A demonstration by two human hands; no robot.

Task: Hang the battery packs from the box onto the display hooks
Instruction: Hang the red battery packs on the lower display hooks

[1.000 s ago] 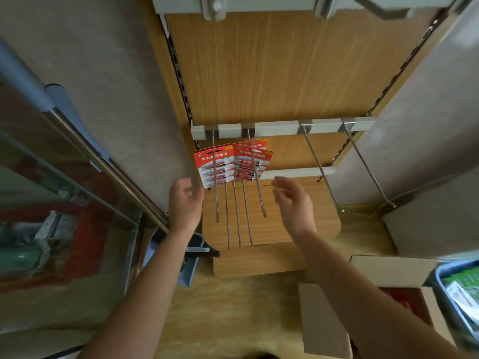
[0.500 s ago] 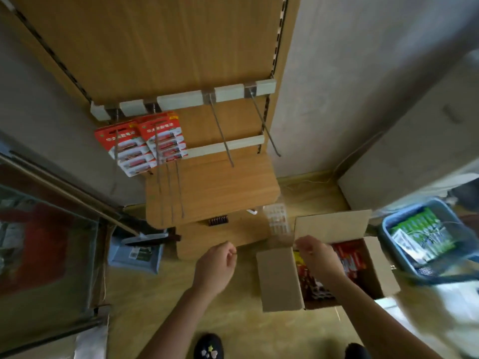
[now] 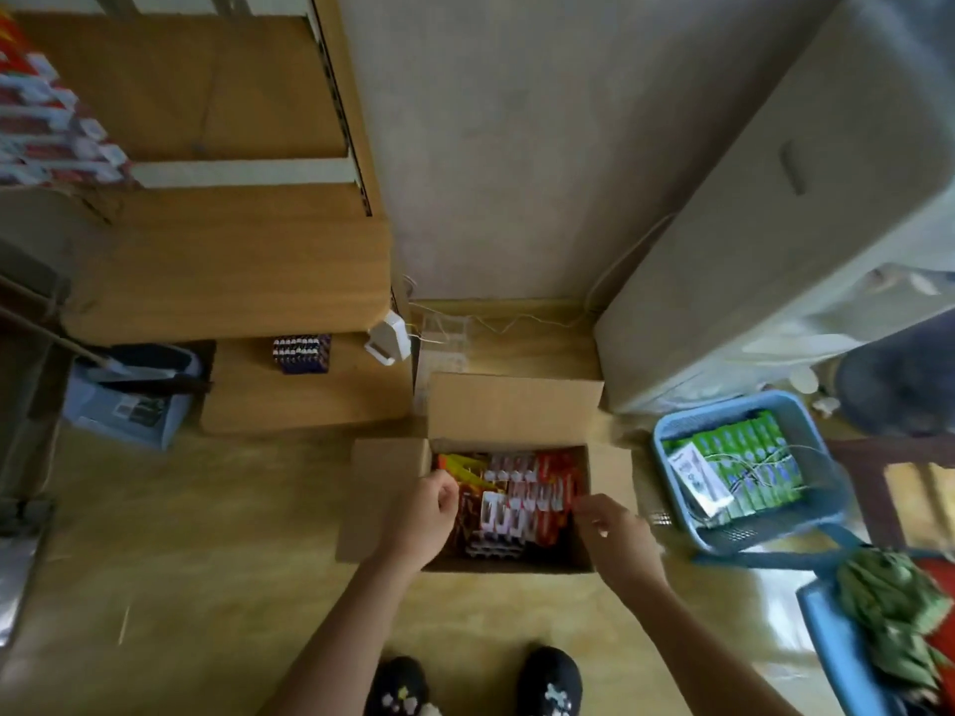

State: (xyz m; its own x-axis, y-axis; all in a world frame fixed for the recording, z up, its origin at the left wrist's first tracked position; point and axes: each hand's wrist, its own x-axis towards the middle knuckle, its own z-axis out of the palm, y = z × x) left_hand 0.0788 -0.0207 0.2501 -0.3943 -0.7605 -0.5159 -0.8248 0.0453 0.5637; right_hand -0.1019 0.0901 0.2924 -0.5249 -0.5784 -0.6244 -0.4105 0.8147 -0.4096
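Observation:
An open cardboard box (image 3: 514,405) stands on the floor in front of my feet, filled with red and white battery packs (image 3: 527,496). My left hand (image 3: 424,514) reaches over the box's left edge with its fingers curled near the packs. My right hand (image 3: 612,537) hovers at the box's right side, fingers bent close to a red pack. Whether either hand grips a pack is unclear. Battery packs hung on the display (image 3: 46,121) show at the top left edge. The hooks themselves are out of view.
A wooden display stand (image 3: 232,261) with a lower step holding a small pack of dark batteries (image 3: 301,352) is at the left. A blue basket of green packets (image 3: 744,472) sits right of the box. A second blue basket (image 3: 847,648) is at the bottom right.
My view has swung down from the hooks to the box. Both hands dropped from the display and now reach into the box, the left hand moving in from the floor side.

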